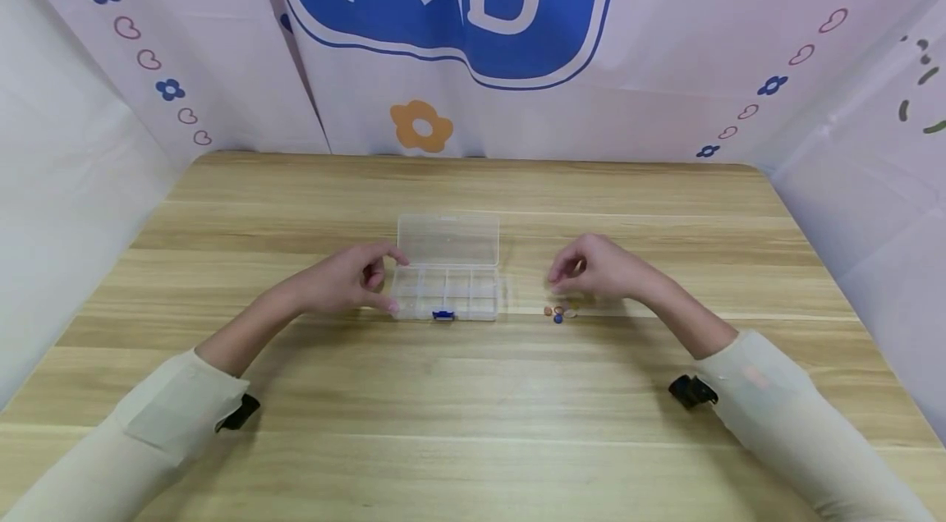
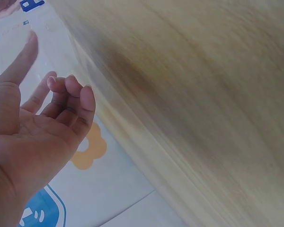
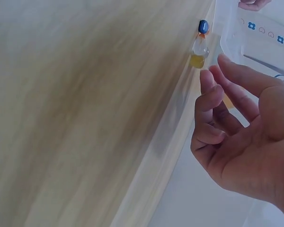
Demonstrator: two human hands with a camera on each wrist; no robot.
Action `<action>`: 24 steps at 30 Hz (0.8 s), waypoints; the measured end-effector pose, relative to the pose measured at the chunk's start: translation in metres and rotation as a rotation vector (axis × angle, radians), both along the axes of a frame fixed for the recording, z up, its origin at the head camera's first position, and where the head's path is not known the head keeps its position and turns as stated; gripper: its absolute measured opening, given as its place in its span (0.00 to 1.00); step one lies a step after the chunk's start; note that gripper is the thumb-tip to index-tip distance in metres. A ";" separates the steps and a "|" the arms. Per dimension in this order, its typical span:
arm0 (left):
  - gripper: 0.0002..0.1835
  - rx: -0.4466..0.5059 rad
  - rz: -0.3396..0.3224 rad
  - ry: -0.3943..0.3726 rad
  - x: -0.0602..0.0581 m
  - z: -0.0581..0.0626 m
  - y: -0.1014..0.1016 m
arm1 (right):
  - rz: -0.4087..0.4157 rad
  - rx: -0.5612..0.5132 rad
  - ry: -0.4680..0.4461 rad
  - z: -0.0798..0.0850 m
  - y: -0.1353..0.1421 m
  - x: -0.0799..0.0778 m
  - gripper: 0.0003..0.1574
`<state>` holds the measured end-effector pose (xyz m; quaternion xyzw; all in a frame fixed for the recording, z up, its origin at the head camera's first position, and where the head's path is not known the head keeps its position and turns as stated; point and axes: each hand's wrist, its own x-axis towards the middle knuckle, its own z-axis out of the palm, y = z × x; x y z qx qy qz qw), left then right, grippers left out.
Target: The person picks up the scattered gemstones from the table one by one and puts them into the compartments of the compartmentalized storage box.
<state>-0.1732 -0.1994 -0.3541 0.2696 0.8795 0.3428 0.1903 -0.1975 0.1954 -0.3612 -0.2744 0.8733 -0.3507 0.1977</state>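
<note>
A clear plastic compartment box (image 1: 458, 307) with a blue latch (image 1: 443, 314) lies on the table, its lid (image 1: 448, 240) raised at the back. My left hand (image 1: 347, 280) holds the box's left end, thumb at the front corner and index finger by the hinge. Its other fingers curl inward in the left wrist view. Right of the box lie several small, shiny, bead-like pieces, among them a blue one (image 3: 203, 26) and a yellow one (image 3: 197, 61). Just above them hovers my right hand (image 1: 594, 267), thumb and index fingertips close together, with nothing visible between them.
The box and pieces lie mid-way across a wood-grain table (image 1: 458, 423). A white printed cloth (image 1: 650, 95) hangs behind its far edge. Dark wrist mounts (image 1: 693, 391) sit under both sleeves.
</note>
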 end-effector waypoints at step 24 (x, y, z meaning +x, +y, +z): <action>0.30 0.027 0.012 -0.024 0.003 0.003 0.002 | 0.025 0.022 -0.067 -0.001 0.006 0.008 0.03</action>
